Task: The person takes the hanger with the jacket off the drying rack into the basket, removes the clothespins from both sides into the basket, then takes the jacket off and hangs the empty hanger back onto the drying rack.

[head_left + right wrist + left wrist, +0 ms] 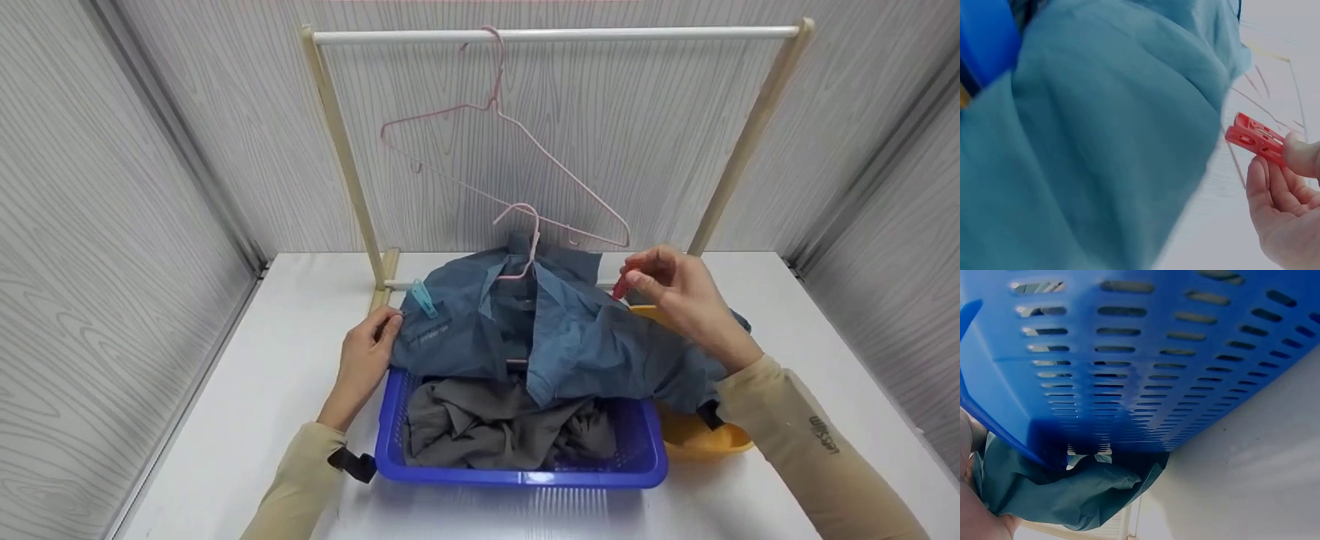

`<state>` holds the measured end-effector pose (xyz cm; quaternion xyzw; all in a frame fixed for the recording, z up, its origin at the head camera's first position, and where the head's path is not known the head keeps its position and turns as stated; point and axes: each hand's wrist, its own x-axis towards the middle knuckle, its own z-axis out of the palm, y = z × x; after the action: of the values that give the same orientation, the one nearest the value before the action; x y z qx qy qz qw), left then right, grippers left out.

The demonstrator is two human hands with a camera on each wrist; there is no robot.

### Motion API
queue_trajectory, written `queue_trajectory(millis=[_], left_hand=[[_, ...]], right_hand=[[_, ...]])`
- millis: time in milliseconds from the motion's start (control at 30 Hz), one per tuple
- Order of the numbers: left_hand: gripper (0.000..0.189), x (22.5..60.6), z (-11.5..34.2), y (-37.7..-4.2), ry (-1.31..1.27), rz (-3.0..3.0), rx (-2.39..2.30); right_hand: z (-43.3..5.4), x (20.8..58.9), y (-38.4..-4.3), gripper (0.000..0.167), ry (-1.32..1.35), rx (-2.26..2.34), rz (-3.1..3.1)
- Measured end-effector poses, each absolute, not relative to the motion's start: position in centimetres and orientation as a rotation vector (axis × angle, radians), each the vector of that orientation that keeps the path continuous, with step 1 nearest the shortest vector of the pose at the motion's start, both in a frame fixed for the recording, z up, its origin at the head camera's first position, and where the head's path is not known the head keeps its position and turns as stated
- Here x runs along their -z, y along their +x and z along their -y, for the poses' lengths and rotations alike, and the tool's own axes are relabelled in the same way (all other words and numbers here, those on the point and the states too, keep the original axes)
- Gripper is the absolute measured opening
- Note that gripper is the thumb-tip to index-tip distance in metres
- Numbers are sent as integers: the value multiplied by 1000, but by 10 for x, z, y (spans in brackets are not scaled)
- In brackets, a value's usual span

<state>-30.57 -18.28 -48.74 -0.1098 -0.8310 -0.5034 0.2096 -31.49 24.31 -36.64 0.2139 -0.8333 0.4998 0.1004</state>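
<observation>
A blue-grey shirt (585,330) lies spread on a pink hanger (535,232), over the blue basket (517,477). On its left shoulder side a turquoise clothespin (424,298) is clipped. My left hand (365,360) pinches the shirt's left edge between thumb and fingers; in the left wrist view the cloth (1072,495) droops beside the basket's slotted wall. My right hand (686,292) pinches a red clothespin (625,282) above the shirt's right shoulder. The right wrist view shows that clothespin (1255,138) held by its end, its tip close to the cloth.
A second pink hanger (555,161) hangs bare from the white rod (645,34) of a rack. Dark grey clothing (495,427) fills the blue basket. Partly under the shirt at the right stands a yellow basin (705,442). Walls border the white table (300,315).
</observation>
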Motion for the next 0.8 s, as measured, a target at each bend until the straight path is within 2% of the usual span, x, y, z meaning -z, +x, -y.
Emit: queue_trajectory(millis=[133, 333, 800], left_hand=[[19, 488, 183, -306, -261, 2291, 1373], [20, 488, 185, -306, -217, 2277, 1359], [21, 488, 185, -307, -213, 2278, 1363]], right_hand=[[-253, 361, -300, 30, 594, -1322, 2535], [-285, 366, -272, 26, 667, -1315, 2637], [-332, 433, -221, 31, 633, -1178, 2921]])
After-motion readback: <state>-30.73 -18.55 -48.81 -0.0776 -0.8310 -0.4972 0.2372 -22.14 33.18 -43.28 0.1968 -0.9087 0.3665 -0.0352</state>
